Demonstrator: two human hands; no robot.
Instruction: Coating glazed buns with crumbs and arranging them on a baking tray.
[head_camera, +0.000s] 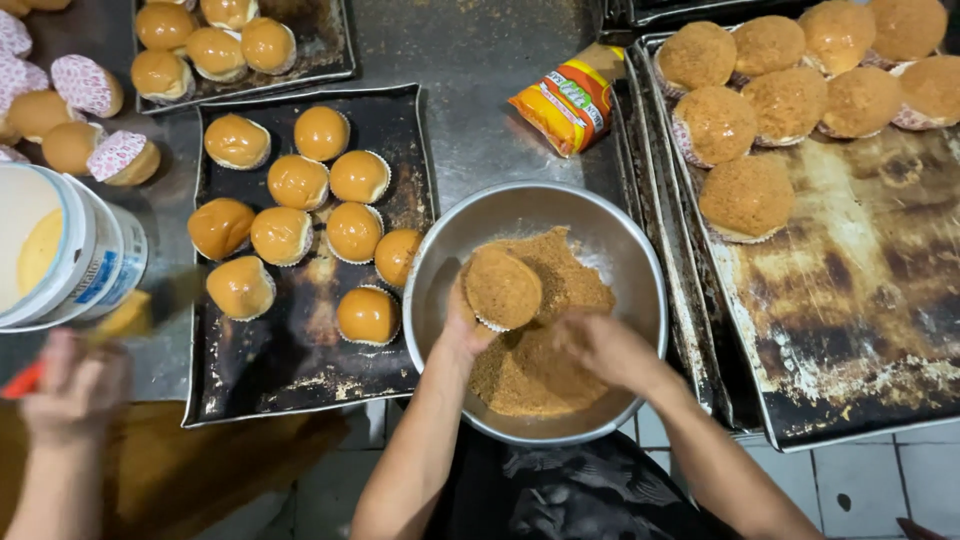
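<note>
My left hand (462, 322) holds a crumb-covered bun (502, 288) in its paper cup over a round metal bowl (620, 250). Brown crumbs (540, 370) fill the bowl's lower part. My right hand (605, 348) rests in the crumbs with fingers curled, just right of the bun. A dark tray (400, 130) left of the bowl carries several glazed, uncoated buns (300, 182). To the right of the bowl, a worn baking tray (880, 260) holds several crumb-coated buns (748, 196) along its far end.
Another person's hand (72, 385) with a red-handled tool is at the lower left, beside a white tub (90, 250) of yellow spread. An orange snack packet (572, 98) lies behind the bowl. More buns sit on a far tray (320, 50) and at far left.
</note>
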